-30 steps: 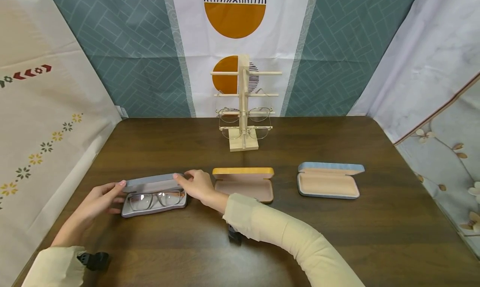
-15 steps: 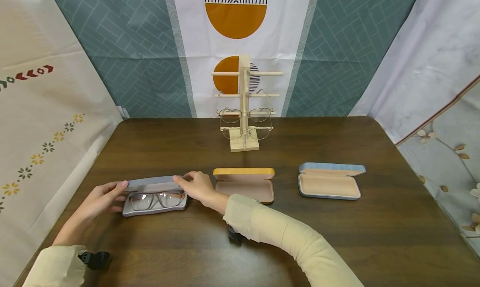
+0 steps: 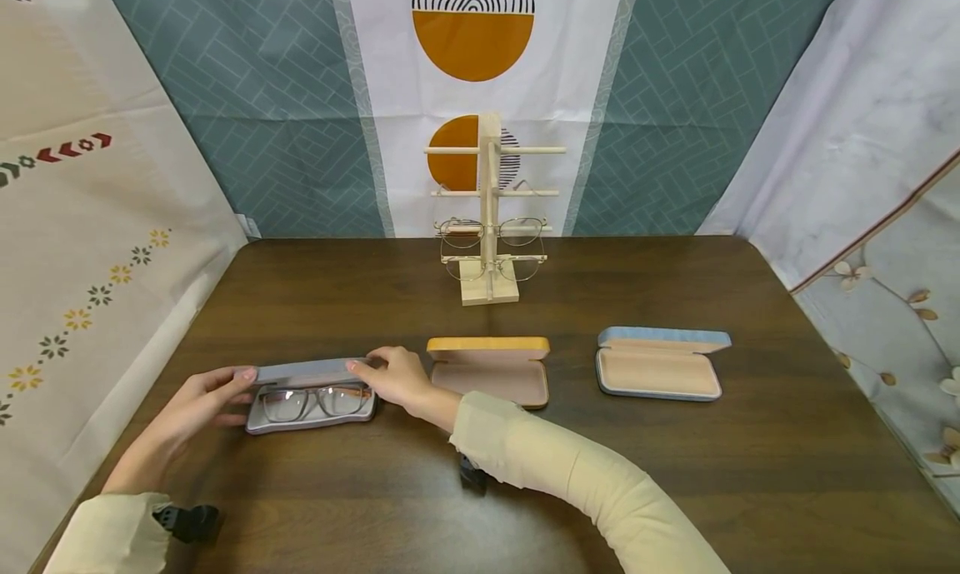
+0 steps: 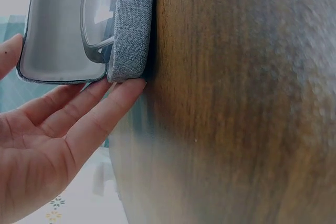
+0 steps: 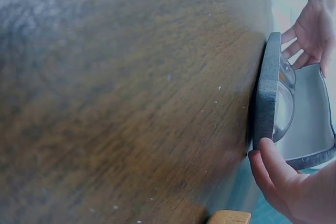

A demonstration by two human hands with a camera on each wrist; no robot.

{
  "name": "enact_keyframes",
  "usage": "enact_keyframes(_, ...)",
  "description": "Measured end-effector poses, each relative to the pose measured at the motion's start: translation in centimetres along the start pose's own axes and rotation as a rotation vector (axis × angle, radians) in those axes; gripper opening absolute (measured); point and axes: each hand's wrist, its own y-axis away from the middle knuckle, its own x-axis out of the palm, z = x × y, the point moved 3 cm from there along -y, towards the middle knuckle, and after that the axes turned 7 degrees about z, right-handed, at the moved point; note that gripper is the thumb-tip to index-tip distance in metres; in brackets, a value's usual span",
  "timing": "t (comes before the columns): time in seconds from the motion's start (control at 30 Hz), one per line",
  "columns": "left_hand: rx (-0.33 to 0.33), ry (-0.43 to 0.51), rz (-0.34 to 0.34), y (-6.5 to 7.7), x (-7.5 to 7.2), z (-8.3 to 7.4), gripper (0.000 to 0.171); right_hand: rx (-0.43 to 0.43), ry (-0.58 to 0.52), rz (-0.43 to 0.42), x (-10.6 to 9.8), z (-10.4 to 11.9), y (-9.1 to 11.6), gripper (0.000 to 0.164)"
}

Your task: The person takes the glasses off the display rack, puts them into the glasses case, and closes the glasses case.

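Observation:
A grey glasses case (image 3: 311,421) lies at the left of the table, its lid (image 3: 307,372) tilted partly over the base. Inside sits a pair of clear-lensed eyeglasses (image 3: 313,403), also visible in the left wrist view as a lens and frame (image 4: 98,14). My left hand (image 3: 202,403) holds the case's left end, thumb at the lid's corner and fingers against the base's end. At the other end, my right hand (image 3: 397,378) holds the case with its thumb on the lid's front edge. The right wrist view shows its fingertips (image 5: 266,148) at the base's corner.
A yellow glasses case (image 3: 489,345) stands open just right of my right hand, with nothing in it. Farther right is an open blue case (image 3: 660,372), also bare inside. A wooden display stand (image 3: 489,207) at the back carries several wire-framed glasses (image 3: 521,228).
The grey case's lid has come down and forward, with both hands staying at its ends. The eyeglasses stay in the base. The other cases and the stand have not moved.

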Motion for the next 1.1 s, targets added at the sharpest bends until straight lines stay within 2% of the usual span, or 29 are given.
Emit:
enact_keyframes(0.1, 0.012, 0.021, 0.008, -0.3, -0.2, 0.6, 0.057, 0.006, -0.026, 0.010, -0.1, 0.0, 0.0, 0.051)
enact_keyframes(0.3, 0.039, 0.097, 0.018, -1.6, -0.8, 3.1, 0.064, 0.024, -0.026, 0.003, -0.2, -0.1, -0.2, 0.052)
enact_keyframes(0.37, 0.046, 0.117, 0.023, -1.7, -0.9, 3.5, 0.048, 0.030, -0.023, 0.005, -0.2, -0.1, -0.1, 0.051)
enact_keyframes(0.4, 0.056, 0.127, 0.028, -1.8, -1.0, 3.8, 0.047, 0.034, -0.019, 0.005, -0.2, -0.1, -0.1, 0.051)
enact_keyframes(0.47, 0.064, 0.124, 0.037, -1.6, -1.1, 3.6, 0.034, 0.039, -0.014, 0.003, -0.2, -0.1, 0.0, 0.050)
enact_keyframes(0.6, 0.084, 0.092, 0.036, -1.0, -0.8, 2.7, 0.046, 0.041, -0.032, 0.009, -0.1, 0.0, 0.1, 0.050)
enact_keyframes(0.87, 0.042, 0.047, 0.015, 0.4, 0.0, 0.6, 0.061, 0.040, -0.093, 0.026, 0.3, -0.2, 0.2, 0.050)
enact_keyframes(1.1, 0.064, 0.060, 0.020, 0.7, 0.1, 0.5, 0.058, 0.025, -0.119, 0.024, 0.3, -0.5, 0.2, 0.049)
